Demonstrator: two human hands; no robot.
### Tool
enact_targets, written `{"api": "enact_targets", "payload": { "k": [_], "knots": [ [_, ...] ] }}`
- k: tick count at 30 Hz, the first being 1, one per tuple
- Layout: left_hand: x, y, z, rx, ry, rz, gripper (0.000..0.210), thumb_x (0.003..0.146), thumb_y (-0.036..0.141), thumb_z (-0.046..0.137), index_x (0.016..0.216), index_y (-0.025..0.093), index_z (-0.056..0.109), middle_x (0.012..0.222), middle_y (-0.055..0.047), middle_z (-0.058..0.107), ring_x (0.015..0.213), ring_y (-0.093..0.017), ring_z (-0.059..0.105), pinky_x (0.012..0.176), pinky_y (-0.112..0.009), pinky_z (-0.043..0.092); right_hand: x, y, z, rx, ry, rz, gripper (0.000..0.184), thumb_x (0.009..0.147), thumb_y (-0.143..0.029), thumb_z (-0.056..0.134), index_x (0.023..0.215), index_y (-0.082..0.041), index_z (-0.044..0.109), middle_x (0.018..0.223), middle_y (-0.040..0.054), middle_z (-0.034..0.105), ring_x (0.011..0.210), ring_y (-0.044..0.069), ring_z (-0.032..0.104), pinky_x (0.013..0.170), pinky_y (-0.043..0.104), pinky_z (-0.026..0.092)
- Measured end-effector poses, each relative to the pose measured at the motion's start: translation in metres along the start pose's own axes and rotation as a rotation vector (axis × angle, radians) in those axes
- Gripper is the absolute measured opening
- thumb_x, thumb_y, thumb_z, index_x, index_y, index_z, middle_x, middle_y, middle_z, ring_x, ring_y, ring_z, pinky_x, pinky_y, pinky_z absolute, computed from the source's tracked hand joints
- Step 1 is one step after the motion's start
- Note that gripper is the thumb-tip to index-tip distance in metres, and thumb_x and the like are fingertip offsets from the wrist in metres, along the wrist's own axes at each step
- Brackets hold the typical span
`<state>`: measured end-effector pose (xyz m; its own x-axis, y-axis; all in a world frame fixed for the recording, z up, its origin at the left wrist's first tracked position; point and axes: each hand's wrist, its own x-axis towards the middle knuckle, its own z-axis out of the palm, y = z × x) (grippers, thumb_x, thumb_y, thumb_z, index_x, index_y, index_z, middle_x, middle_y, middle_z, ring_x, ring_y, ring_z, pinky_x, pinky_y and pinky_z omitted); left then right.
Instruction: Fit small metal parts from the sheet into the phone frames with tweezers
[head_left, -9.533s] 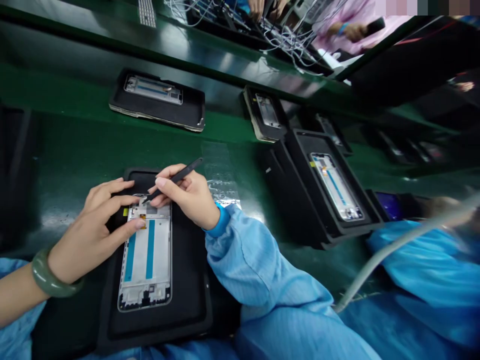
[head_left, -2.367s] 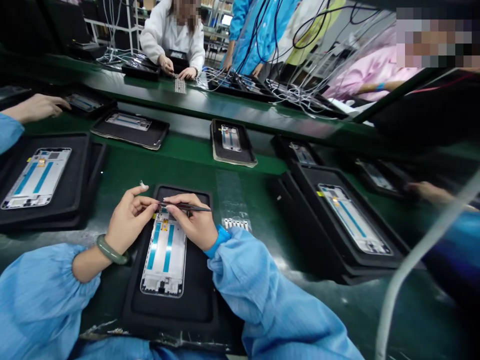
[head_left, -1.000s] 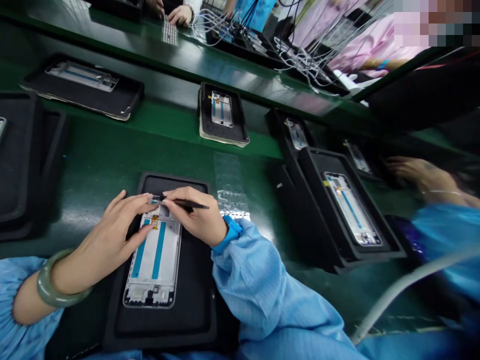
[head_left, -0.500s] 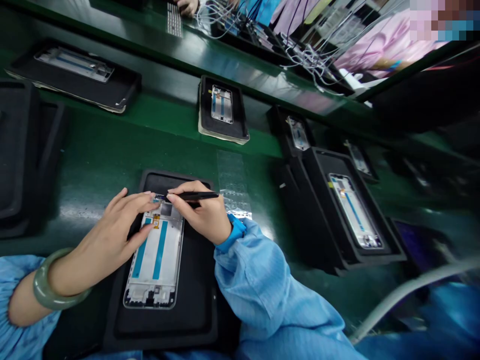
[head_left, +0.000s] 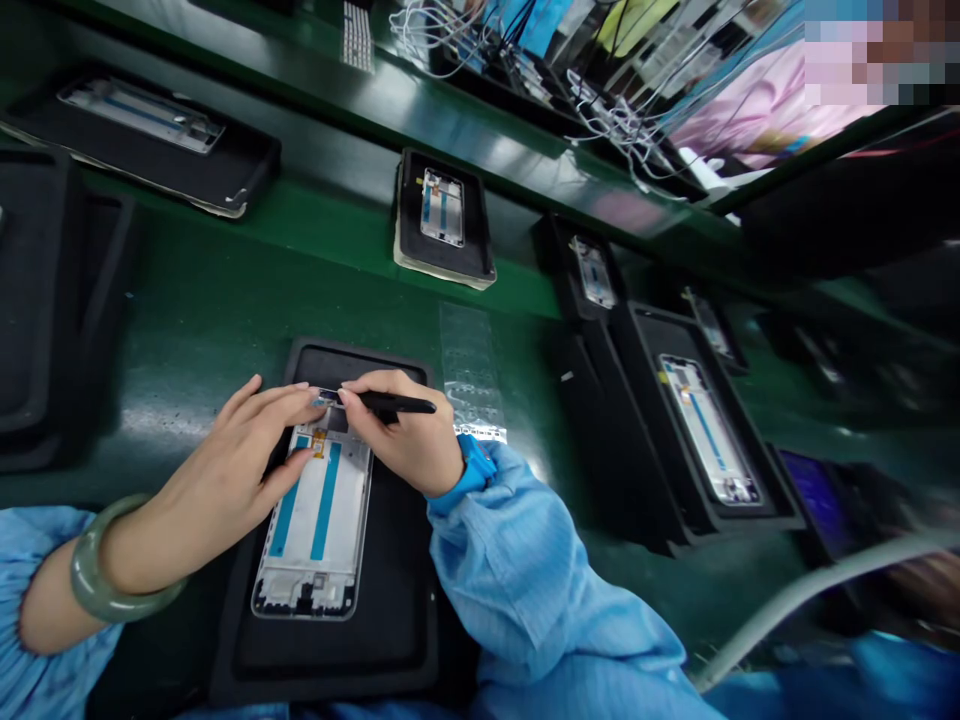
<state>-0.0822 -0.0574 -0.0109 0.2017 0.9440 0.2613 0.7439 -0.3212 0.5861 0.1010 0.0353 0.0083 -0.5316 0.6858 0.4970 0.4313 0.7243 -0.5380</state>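
A phone frame with two blue adhesive strips lies in a black foam tray in front of me. My left hand rests over its upper left side, fingers stretched out near the top edge and the thumb beside a small orange flex cable. My right hand pinches a slim black tool, which looks like tweezers, over the top end of the frame. Its tip is hidden among the fingers, so I cannot tell what it touches.
Clear plastic strip lies right of the tray. Stacked black trays with a phone frame stand further right; more trays are at left. Another framed tray sits behind. White cables and a person in pink are beyond.
The view has shifted slightly. The rear end of the tweezers has tipped a little lower in my right hand. My left hand stays on the phone frame.
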Motion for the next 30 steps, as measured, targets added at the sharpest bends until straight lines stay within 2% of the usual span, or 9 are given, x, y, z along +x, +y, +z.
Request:
{"api": "enact_targets", "payload": {
  "k": [5,11,18,23,30],
  "knots": [
    [0.001,0.001,0.000,0.000,-0.008,-0.005,0.038,0.092,0.031,0.049,0.129,0.026,0.042,0.127,-0.002,0.060,0.126,-0.019,0.050,0.117,-0.047,0.026,0.000,0.001,0.000,0.032,0.026,-0.015,0.004,0.089,-0.026,0.059,0.088,-0.023,0.061,0.082,0.0007,0.073,0.074,0.013,0.071,0.069,0.022,0.056],
    [0.001,0.001,-0.001,-0.012,-0.009,-0.026,0.041,0.093,0.030,0.048,0.132,0.026,0.039,0.126,-0.005,0.061,0.124,-0.022,0.053,0.115,-0.053,0.029,-0.004,0.006,0.000,0.142,-0.046,-0.072,0.005,0.090,-0.025,0.058,0.090,-0.023,0.063,0.089,0.0024,0.074,0.083,0.015,0.072,0.076,0.027,0.059],
    [0.001,0.000,0.000,0.014,-0.019,-0.005,0.036,0.093,0.031,0.047,0.128,0.025,0.044,0.128,-0.004,0.060,0.128,-0.020,0.049,0.117,-0.048,0.026,-0.003,0.007,-0.005,0.164,-0.021,0.057,0.008,0.087,-0.026,0.063,0.093,-0.022,0.064,0.090,0.0031,0.074,0.083,0.016,0.072,0.075,0.027,0.059],
    [0.000,0.000,0.001,0.037,-0.034,-0.006,0.036,0.093,0.032,0.048,0.128,0.024,0.045,0.130,-0.003,0.060,0.129,-0.019,0.048,0.118,-0.045,0.025,0.002,0.012,-0.006,0.200,-0.081,0.034,0.009,0.087,-0.026,0.064,0.094,-0.021,0.064,0.092,0.0037,0.073,0.086,0.016,0.071,0.079,0.026,0.058],
    [0.000,0.000,0.000,0.041,-0.033,-0.003,0.037,0.093,0.032,0.048,0.129,0.025,0.043,0.128,-0.001,0.060,0.127,-0.017,0.048,0.118,-0.043,0.023,0.004,0.016,-0.005,0.194,-0.068,0.004,0.009,0.087,-0.027,0.064,0.095,-0.022,0.064,0.093,0.0028,0.073,0.087,0.015,0.071,0.079,0.025,0.058]
  ]
}}
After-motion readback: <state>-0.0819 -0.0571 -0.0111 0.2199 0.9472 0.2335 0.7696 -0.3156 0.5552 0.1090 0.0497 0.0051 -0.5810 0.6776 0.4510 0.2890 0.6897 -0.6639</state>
